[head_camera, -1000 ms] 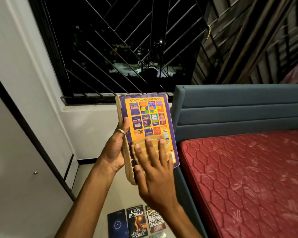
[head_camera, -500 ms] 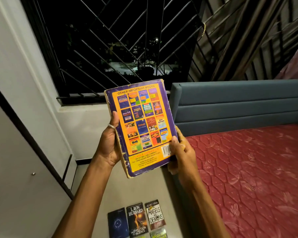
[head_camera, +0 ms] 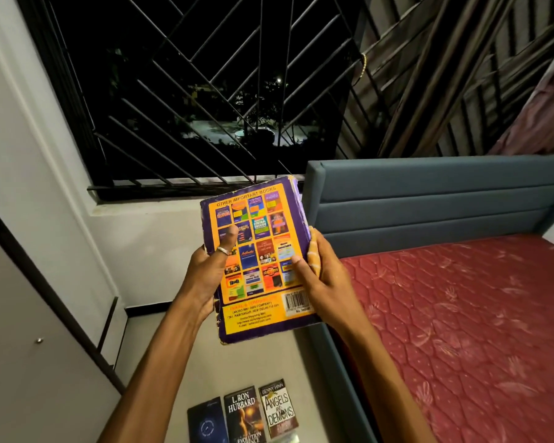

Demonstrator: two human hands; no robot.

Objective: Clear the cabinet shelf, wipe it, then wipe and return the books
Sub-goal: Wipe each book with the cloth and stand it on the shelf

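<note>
A night-dark window [head_camera: 205, 91] with a slanted black metal grille fills the top of the view. Below it to the right stands a bed with a blue-grey padded headboard [head_camera: 429, 199] and a bare red quilted mattress [head_camera: 461, 330]. A pale cabinet door [head_camera: 29, 346] runs down the left edge.

In the centre, held up over the floor [head_camera: 269, 362], is a thick, worn paperback [head_camera: 259, 260] – back cover facing the viewer, orange with a purple border, headed "Other Important Books". The left hand [head_camera: 205, 273] grips its left edge, ringed thumb on the cover and the other fingers hidden behind. The right hand [head_camera: 327, 282] clasps the right edge, pinching a yellow-orange cloth [head_camera: 314, 254] against the page edges.

On the floor at the bottom lie three smaller books in a row: a dark blue one [head_camera: 207, 422], an L. Ron Hubbard title [head_camera: 244, 414] and "Angels and Demons" [head_camera: 277, 407].

Judging from this, the book's edges are being wiped. The cover is frayed at its corners – a hard rub could tear it further. A slack left grip could drop the heavy book onto those below.
</note>
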